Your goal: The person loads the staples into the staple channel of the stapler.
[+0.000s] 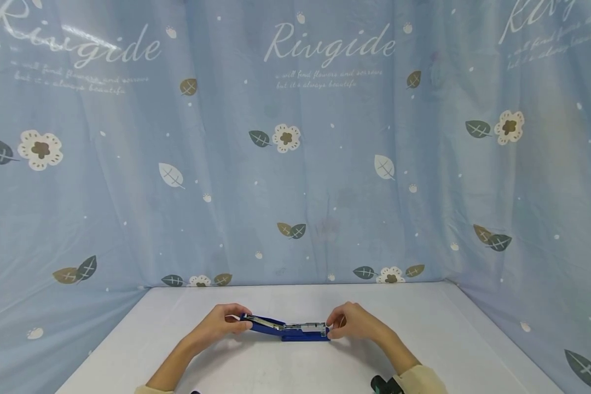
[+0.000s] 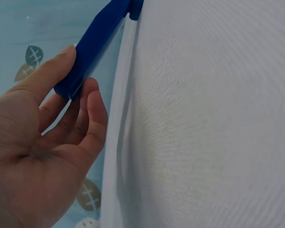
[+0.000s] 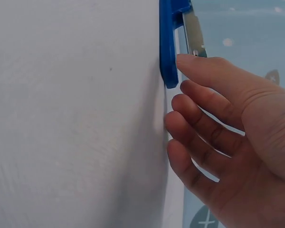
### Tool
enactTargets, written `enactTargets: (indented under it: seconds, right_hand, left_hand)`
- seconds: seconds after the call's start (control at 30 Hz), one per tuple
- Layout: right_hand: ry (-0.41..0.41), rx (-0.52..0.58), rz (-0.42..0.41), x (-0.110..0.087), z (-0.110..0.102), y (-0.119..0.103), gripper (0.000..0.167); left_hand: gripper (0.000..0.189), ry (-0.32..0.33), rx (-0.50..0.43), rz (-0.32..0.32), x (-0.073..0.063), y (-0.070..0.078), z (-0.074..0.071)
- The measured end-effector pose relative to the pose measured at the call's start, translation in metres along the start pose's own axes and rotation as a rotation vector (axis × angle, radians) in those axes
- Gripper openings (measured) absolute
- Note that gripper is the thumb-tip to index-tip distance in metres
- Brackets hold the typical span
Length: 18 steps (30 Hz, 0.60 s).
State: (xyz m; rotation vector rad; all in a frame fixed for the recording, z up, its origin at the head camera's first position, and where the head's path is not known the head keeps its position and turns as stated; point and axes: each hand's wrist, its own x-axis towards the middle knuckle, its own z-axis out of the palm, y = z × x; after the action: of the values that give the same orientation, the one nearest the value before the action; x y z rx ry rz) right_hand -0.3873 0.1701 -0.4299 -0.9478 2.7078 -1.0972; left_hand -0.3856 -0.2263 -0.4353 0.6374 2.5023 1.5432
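A blue stapler lies swung open on the white table, its metal staple magazine exposed above the base. The stapler's top arm tilts up toward the left. My left hand pinches the raised end of that arm between thumb and fingers; the left wrist view shows the blue cover in this grip. At the opposite end, my right hand holds the stapler's tip with thumb and index finger. In the right wrist view the thumb meets the end by the magazine, while the other fingers curl loosely below.
The white table reaches back to a blue curtain printed with leaves and flowers, which also hangs along both sides. A dark object shows at the bottom edge beside the right sleeve.
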Motion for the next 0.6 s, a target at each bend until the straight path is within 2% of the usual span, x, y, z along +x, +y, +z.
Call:
enactTargets:
  seconds: [0.23,0.6]
  right_hand:
    - [0.000,0.011,-0.005,-0.0004,0.0035,0.0018,0.020]
    - [0.017,0.001,0.015,-0.0004,0.0060,0.0005,0.018]
  left_hand:
    - [0.039,-0.017,-0.019,0.028,0.0006,0.0017,-0.0010]
    - [0.039,-0.003,-0.016,0.011,0.0019,-0.0011,-0.0010]
